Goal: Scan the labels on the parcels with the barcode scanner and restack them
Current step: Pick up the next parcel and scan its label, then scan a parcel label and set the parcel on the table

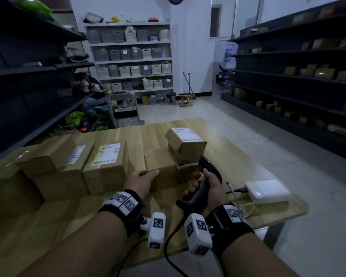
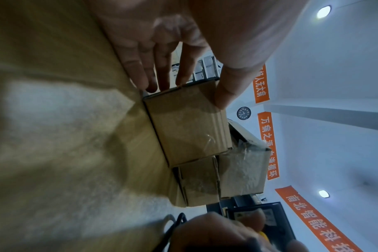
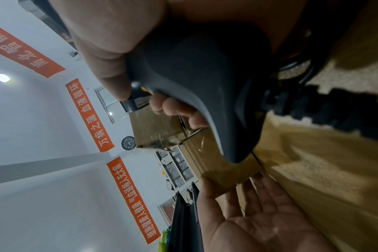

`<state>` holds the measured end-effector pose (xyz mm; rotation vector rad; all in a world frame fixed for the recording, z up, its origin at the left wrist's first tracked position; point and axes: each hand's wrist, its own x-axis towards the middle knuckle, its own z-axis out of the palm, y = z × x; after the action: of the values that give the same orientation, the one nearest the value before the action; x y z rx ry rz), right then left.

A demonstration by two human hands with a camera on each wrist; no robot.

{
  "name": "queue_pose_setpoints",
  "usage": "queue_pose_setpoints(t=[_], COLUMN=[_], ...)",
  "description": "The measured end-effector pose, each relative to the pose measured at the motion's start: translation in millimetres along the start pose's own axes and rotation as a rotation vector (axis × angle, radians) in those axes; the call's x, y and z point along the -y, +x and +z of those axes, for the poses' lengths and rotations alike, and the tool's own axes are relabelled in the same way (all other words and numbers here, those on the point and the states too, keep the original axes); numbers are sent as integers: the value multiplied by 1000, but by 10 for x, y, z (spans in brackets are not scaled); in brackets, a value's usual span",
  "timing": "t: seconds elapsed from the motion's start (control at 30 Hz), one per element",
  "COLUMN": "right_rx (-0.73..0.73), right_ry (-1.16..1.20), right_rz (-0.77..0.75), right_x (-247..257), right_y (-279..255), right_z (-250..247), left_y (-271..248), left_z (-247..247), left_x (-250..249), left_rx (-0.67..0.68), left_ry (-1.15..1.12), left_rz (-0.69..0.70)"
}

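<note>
left hand [image 1: 141, 181]: fingers [image 2: 140, 68] and thumb clamped across the left end of a plain brown parcel [image 1: 161, 166], which sits on the wooden table [image 1: 68, 226].
right hand [image 1: 212, 186]: fingers wrapped round the grip of the black barcode scanner [image 1: 203, 182], its head raised just right of the gripped parcel.
progress: looks early or midway. the gripped parcel shows no label on top, so it likely needs turning before a scan.
parcels counted: about seven – three with labels showing, left of the fingers and beyond them; more may be hidden.
stacks: a small labelled parcel [image 1: 185, 141] tops the pile beyond the scanner.
scanners: one.
</note>
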<state>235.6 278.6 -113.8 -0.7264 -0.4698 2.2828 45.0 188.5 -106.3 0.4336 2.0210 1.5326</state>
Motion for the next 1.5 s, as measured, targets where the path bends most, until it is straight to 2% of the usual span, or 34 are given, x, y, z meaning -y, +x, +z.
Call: queue_pose_setpoints(t=[0.27,0.53,0.77,0.93,1.07,1.13,1.17,1.3,1.4,1.5], right_rx=[25,15,8,22,24,23,19,4,2,-3], right_ry=[6,7,4,9,3,-1,-3,-5,-9,-20], right_rz=[-11,2,7,16,6,4,4,13,24,24], right_x=[2,10,4,14,24,23,20,8,-3,4], right_y=[-5,-34,-11,-35,-56,-63,-67,-24,-3,-47], right_z=[-9,9,1,9,19,35,45,27,5,30], left_y=[546,414,-65,-303,-330,-240,-189,-105,-159,-211], left_z=[226,224,-8,-312,-635,-816,-896,-1050,-1046,-1021], left_x=[137,129,-83,-231,-467,-536,-556,-544,-502,-468], left_rx=[3,21,31,-123,-347,-436,-446,-334,-212,-227], left_ry=[115,35,-65,-44,22,144,277,929,1076,1179], left_rz=[42,59,49,209,313,337,337,269,260,276])
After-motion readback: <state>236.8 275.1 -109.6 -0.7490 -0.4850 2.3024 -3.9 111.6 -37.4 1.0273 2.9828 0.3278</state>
